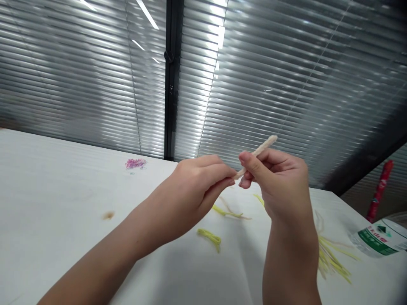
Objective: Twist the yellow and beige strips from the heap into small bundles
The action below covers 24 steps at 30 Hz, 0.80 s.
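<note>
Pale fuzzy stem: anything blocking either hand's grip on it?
Nothing visible. The left hand pinches the lower end of the pale fuzzy stem and the right hand grips it farther up, its tip sticking out free. The folded yellow bundle lies below on the white table, apart from both.

I'm facing slatted blinds (270, 84) behind the white bench (63, 190), where a pinkish-purple patch (135, 163) is showing and a green-labelled bottle (378, 240) is resting to my right.
</note>
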Each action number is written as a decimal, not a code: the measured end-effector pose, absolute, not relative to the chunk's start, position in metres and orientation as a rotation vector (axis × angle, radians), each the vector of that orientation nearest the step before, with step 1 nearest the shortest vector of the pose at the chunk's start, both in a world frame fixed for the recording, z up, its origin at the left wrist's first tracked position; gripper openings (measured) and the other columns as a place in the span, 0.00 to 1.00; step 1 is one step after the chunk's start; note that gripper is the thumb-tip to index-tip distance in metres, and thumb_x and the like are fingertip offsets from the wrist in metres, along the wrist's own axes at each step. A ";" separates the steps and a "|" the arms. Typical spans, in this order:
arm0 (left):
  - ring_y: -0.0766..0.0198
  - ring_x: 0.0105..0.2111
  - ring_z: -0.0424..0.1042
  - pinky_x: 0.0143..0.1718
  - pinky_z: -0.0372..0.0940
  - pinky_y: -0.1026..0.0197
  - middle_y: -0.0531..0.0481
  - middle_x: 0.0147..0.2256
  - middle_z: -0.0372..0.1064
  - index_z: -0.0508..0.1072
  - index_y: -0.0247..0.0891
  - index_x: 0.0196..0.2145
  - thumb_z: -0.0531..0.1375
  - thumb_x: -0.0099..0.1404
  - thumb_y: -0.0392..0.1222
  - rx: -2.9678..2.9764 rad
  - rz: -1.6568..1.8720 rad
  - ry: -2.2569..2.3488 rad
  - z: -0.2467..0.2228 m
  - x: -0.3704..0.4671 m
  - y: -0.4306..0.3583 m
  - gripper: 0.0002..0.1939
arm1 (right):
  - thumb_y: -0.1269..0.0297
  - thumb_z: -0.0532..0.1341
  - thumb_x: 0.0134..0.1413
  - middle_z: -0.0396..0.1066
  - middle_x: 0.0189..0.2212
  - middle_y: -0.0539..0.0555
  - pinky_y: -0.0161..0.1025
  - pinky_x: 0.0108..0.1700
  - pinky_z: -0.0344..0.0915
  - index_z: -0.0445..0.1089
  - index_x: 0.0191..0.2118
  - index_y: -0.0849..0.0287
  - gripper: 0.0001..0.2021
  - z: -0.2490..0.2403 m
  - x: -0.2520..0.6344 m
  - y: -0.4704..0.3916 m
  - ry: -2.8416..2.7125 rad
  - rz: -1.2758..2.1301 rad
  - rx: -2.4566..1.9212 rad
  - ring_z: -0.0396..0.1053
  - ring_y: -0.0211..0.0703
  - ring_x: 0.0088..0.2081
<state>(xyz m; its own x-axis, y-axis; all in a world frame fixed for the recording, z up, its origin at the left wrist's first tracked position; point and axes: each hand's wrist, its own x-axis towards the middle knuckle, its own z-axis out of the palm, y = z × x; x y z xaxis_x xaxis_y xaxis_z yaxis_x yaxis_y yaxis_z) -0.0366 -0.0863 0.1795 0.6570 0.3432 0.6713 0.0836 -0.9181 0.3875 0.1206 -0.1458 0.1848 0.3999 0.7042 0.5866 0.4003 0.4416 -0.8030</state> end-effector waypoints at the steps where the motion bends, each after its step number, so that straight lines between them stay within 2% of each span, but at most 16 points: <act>1: 0.69 0.30 0.66 0.32 0.59 0.67 0.52 0.31 0.69 0.74 0.42 0.37 0.51 0.67 0.38 2.558 1.127 0.333 0.179 -0.036 -0.087 0.12 | 0.54 0.67 0.45 0.63 0.14 0.49 0.33 0.20 0.62 0.67 0.20 0.61 0.16 0.184 0.120 -0.145 -1.213 0.250 -1.164 0.62 0.33 0.16; 10: 0.69 0.30 0.67 0.33 0.61 0.66 0.53 0.30 0.70 0.73 0.40 0.35 0.53 0.66 0.36 2.430 1.215 0.291 0.181 -0.034 -0.086 0.09 | 0.51 0.62 0.51 0.63 0.16 0.49 0.32 0.20 0.57 0.70 0.23 0.61 0.17 0.181 0.113 -0.144 -1.253 0.030 -1.285 0.59 0.31 0.18; 14: 0.67 0.30 0.67 0.33 0.62 0.65 0.51 0.30 0.71 0.74 0.39 0.33 0.54 0.65 0.38 2.386 1.258 0.348 0.180 -0.029 -0.084 0.09 | 0.51 0.63 0.50 0.66 0.23 0.51 0.33 0.19 0.54 0.70 0.30 0.60 0.15 0.178 0.109 -0.142 -1.150 -0.166 -1.299 0.57 0.31 0.19; 17: 0.68 0.30 0.68 0.32 0.62 0.65 0.50 0.30 0.71 0.74 0.38 0.33 0.54 0.65 0.39 2.335 1.297 0.361 0.177 -0.025 -0.083 0.08 | 0.55 0.63 0.52 0.68 0.28 0.52 0.34 0.23 0.57 0.70 0.32 0.57 0.11 0.176 0.103 -0.140 -1.121 -0.383 -1.280 0.60 0.33 0.22; 20: 0.68 0.32 0.68 0.33 0.62 0.66 0.51 0.31 0.72 0.74 0.38 0.33 0.55 0.65 0.39 2.283 1.316 0.373 0.175 -0.023 -0.083 0.08 | 0.58 0.61 0.55 0.69 0.27 0.52 0.35 0.28 0.61 0.70 0.29 0.56 0.09 0.175 0.099 -0.139 -1.178 -0.535 -1.252 0.63 0.36 0.26; 24: 0.66 0.33 0.69 0.34 0.63 0.65 0.50 0.32 0.72 0.74 0.38 0.33 0.56 0.64 0.40 2.191 1.367 0.404 0.175 -0.021 -0.081 0.08 | 0.61 0.59 0.57 0.71 0.27 0.52 0.36 0.31 0.65 0.73 0.29 0.56 0.09 0.178 0.098 -0.142 -1.305 -0.450 -1.219 0.66 0.38 0.29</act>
<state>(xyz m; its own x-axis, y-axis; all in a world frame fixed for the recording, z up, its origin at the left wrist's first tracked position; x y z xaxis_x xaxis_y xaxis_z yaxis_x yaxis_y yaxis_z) -0.0213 -0.0814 0.1751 0.4459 0.5051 0.7390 -0.0217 -0.8193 0.5730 0.0977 -0.1419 0.1775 0.2877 0.3591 0.8878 0.8302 0.3687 -0.4181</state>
